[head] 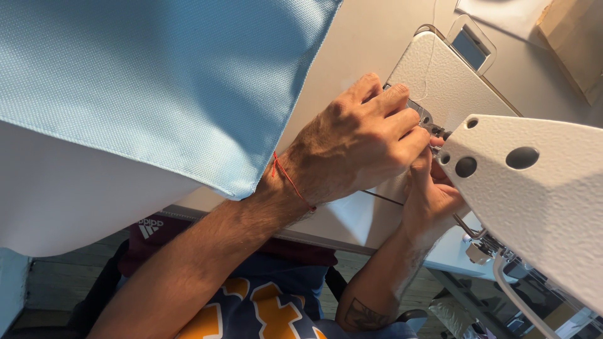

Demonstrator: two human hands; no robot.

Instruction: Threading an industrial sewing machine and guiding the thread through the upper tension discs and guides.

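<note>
Resting loosely open at sewing machine (527,188) needle: left hand (358,147); right hand (433,194), grip unclear.

The sewing machine (534,194) head hides the needle and most of the right hand (433,194) at three o'clock. The left hand (358,147) covers what the fingertips pinch. The blue cloth (157,81) runs off at twelve o'clock.

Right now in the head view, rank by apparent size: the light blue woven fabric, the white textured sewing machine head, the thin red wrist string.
1. Light blue woven fabric, though nearness to the camera may inflate it.
2. White textured sewing machine head.
3. Thin red wrist string.
</note>
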